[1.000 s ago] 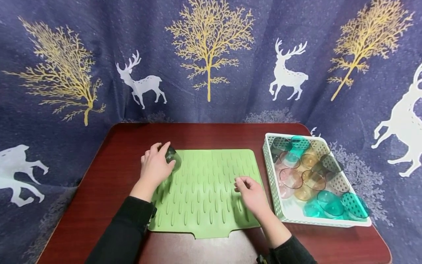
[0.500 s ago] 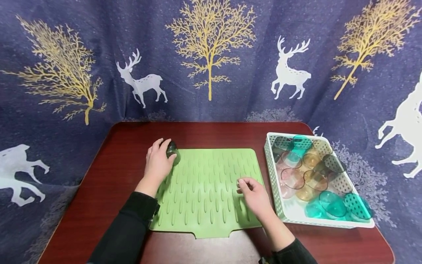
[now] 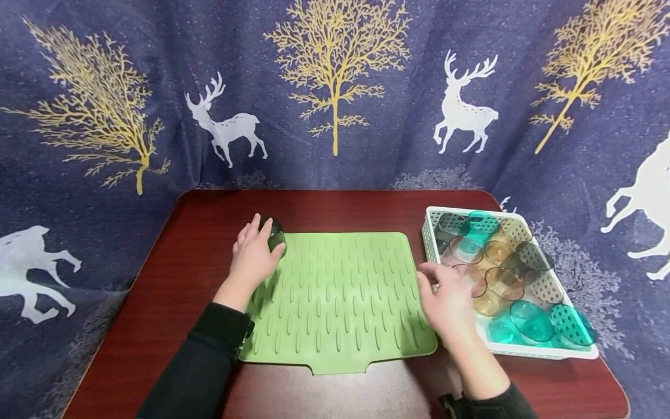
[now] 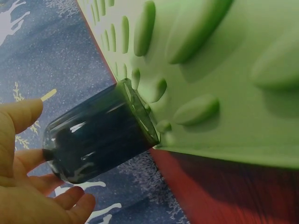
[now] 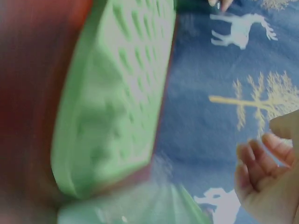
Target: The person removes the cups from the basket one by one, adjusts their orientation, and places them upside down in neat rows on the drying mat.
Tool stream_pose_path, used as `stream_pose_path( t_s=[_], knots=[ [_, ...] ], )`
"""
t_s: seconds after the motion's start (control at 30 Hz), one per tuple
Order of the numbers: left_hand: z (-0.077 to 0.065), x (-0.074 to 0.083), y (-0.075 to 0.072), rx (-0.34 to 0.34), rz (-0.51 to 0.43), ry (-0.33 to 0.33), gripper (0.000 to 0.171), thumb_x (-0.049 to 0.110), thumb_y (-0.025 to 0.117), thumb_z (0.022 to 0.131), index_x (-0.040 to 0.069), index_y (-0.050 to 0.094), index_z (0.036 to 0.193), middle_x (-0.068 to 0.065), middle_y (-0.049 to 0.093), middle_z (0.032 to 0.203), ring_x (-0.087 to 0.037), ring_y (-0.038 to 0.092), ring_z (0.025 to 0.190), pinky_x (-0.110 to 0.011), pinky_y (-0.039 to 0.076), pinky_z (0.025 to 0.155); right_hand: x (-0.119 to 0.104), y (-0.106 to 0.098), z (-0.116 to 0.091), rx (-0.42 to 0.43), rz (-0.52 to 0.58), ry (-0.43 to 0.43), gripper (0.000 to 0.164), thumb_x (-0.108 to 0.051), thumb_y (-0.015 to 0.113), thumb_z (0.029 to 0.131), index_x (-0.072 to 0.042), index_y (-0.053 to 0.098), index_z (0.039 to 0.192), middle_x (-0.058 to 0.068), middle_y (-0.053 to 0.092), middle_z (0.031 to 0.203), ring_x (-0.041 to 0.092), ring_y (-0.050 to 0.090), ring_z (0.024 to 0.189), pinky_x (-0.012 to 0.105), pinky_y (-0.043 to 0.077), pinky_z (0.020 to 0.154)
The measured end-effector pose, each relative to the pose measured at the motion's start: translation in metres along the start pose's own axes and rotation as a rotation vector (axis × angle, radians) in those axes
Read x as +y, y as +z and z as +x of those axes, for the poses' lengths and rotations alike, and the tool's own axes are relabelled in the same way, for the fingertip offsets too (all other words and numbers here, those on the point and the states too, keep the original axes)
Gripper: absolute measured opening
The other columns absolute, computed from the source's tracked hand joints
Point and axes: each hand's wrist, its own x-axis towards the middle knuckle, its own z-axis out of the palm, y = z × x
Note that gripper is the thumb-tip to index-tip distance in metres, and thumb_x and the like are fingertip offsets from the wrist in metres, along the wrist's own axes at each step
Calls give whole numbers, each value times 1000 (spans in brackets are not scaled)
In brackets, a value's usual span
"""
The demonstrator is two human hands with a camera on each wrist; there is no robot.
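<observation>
A dark translucent cup (image 3: pixel 277 235) stands mouth-down on the far left corner of the green ridged mat (image 3: pixel 335 291). Around its upturned base is my left hand (image 3: pixel 254 250). In the left wrist view the thumb is apart from the cup, and the fingers lie loosely spread at the base (image 4: pixel 65 154). My right hand (image 3: pixel 447 297), blurred, hangs over the near right part of the mat and the side of the white basket (image 3: pixel 431 235). Its fingers (image 5: pixel 257 168) are loosely bent and hold nothing. Several translucent cups in teal (image 3: pixel 531 320), amber, pink and grey fill the basket.
Mat and basket share a dark red table (image 3: pixel 173 279) with rounded corners. Behind it hangs a blue curtain (image 3: pixel 293 169) printed with white deer and golden trees. A tab on the mat's near edge points toward the person.
My right hand has moved right, from above the mat to the basket's side. The left hand's hold has loosened, with the dark cup standing on the mat corner.
</observation>
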Motion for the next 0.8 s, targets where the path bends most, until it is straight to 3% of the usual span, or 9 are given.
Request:
stream_pose_path(
  t_s=[0.13, 0.27, 0.4, 0.57, 0.8],
  knots=[
    [-2, 1, 0, 8, -22, 1, 71, 41, 54, 92, 22, 18, 150, -10, 5, 159, -40, 9, 143, -65, 17, 107, 15, -17, 6, 99, -213, 10, 25, -24, 59, 87, -11, 66, 107, 18, 66, 103, 41, 59, 94, 55, 40, 78],
    [-5, 0, -1, 25, -37, -6, 71, 41, 54, 91, 23, 19, 150, -11, 9, 158, -40, 10, 143, -64, 17, 107, 28, -20, 6, 47, -339, 80, 26, -27, 57, 86, -11, 66, 104, 21, 63, 104, 45, 56, 94, 57, 35, 73],
    [-9, 0, -3, 38, -54, 1, 70, 42, 54, 91, 25, 20, 150, -11, 11, 158, -39, 10, 143, -64, 17, 108, 36, -19, 3, -2, -391, 77, 28, -27, 57, 85, -6, 64, 102, 22, 62, 101, 46, 56, 91, 58, 33, 73],
    [-16, 3, -5, 57, -83, 19, 69, 43, 54, 91, 24, 23, 149, -12, 14, 157, -40, 12, 143, -63, 16, 108, 43, -17, 3, -6, -418, 68, 27, -27, 56, 86, -7, 64, 103, 23, 62, 98, 45, 58, 89, 57, 33, 75],
    [-27, 9, -8, 60, -109, 17, 68, 44, 53, 91, 26, 23, 149, -12, 13, 157, -38, 11, 143, -64, 17, 108, 47, -16, 2, 1, -421, 32, 11, -22, 61, 84, -12, 65, 85, 20, 65, 86, 44, 61, 81, 55, 34, 73]
  ],
)
